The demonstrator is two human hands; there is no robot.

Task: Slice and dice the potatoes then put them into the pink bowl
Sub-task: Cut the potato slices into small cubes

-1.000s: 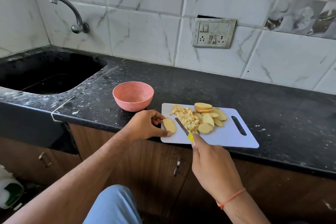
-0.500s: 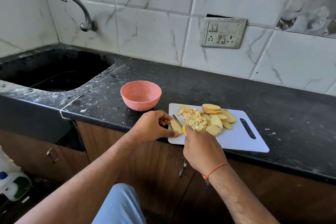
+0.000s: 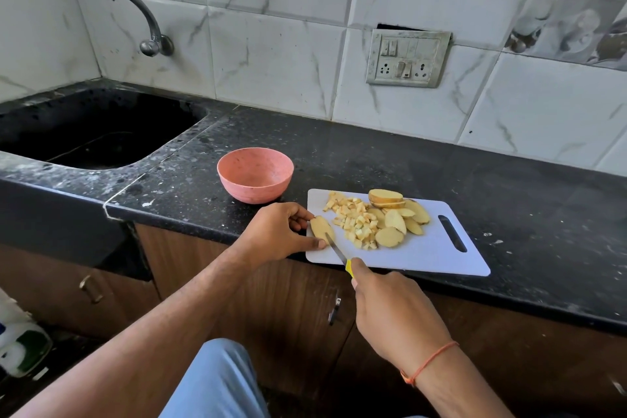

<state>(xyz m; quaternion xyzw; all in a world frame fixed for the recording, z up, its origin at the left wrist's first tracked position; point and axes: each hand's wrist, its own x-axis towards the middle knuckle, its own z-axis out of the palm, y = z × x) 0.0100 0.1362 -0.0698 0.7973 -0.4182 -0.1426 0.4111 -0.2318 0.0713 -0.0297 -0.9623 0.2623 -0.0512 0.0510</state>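
Worktop; knife handle (image 3: pixel 349 269) mostly hand-hidden.

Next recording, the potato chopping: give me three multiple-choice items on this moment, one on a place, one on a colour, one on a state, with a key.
1. Where does the pink bowl stand?
A. In the sink
B. On the counter, left of the cutting board
C. On the board

2. What colour is the knife handle?
A. Yellow
B. Red
C. Black

3. What state is the bowl in?
A. Full of dice
B. Overturned
C. Upright, empty

Key: 1 B, it sits on the dark counter beside the board. 2 A, yellow shows above the right hand. 3 C, the diced potato lies on the board.
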